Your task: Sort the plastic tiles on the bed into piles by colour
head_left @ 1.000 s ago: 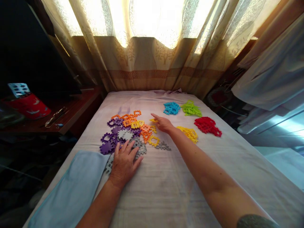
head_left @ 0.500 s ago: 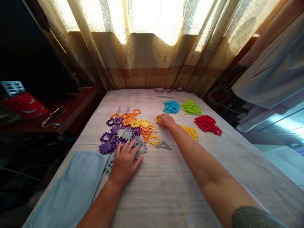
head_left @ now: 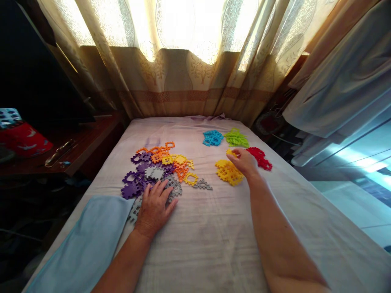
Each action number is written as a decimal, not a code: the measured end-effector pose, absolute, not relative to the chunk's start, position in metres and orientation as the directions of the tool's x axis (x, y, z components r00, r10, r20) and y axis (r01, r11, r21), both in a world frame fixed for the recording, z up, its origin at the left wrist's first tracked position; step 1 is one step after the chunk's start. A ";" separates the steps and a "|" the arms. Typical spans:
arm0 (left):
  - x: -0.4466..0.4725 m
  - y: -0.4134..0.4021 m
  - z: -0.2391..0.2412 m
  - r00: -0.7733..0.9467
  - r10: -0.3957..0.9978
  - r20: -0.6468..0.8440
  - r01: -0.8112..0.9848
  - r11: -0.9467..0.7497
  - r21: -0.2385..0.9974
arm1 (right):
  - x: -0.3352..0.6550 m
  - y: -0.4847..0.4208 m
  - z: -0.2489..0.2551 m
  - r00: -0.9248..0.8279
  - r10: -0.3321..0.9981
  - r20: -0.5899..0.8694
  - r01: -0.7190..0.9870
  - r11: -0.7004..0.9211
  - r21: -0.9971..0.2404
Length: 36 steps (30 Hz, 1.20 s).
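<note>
A mixed heap of flat plastic puzzle tiles (head_left: 159, 171), purple, orange, yellow and grey, lies on the bed sheet (head_left: 207, 236). My left hand (head_left: 154, 207) rests flat and open on the grey tiles at the heap's near edge. My right hand (head_left: 244, 160) is closed on a yellow tile (head_left: 230, 152), just above a sorted yellow pile (head_left: 227, 173). Beyond it lie separate piles of blue tiles (head_left: 212, 138), green tiles (head_left: 236, 139) and red tiles (head_left: 261, 158).
A light blue cloth (head_left: 82, 248) lies at the bed's near left. A dark wooden side table (head_left: 76, 150) with small items and a red bag (head_left: 23, 140) stands to the left. Curtains (head_left: 183, 77) hang behind the bed; the bed's right edge drops off.
My right hand closed on a yellow tile at the mixed heap's right edge and carried it right, over the yellow pile. My left hand stayed flat on the grey tiles.
</note>
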<state>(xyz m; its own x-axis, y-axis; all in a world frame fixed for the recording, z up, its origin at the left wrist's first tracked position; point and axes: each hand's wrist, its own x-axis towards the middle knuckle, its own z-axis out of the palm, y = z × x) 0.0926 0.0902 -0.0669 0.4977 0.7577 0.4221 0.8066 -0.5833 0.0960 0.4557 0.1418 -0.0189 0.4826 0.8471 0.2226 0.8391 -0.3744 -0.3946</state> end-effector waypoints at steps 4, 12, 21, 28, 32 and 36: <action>0.092 0.091 -0.068 0.500 0.746 0.439 0.806 -0.587 0.079 | 0.471 0.131 -0.030 0.544 0.822 0.171 0.804 -0.452 -0.386; 0.091 0.092 -0.068 0.502 0.741 0.446 0.807 -0.587 0.067 | 0.459 0.128 -0.037 0.501 0.850 0.161 0.853 -0.455 -0.255; 0.091 0.092 -0.070 0.504 0.743 0.440 0.803 -0.591 0.076 | 0.402 0.131 -0.020 0.276 0.927 0.256 0.945 -0.212 -0.249; 0.092 0.092 -0.069 0.497 0.750 0.437 0.798 -0.593 0.110 | 0.335 0.147 -0.030 0.047 0.996 0.070 0.977 -0.031 -0.211; 0.092 0.093 -0.070 0.499 0.748 0.437 0.798 -0.593 0.106 | 0.328 0.159 -0.030 0.026 0.999 -0.024 0.988 -0.030 -0.152; 0.091 0.093 -0.070 0.509 0.739 0.441 0.795 -0.600 0.087 | 0.327 0.165 -0.028 0.030 0.999 -0.040 0.989 -0.035 -0.142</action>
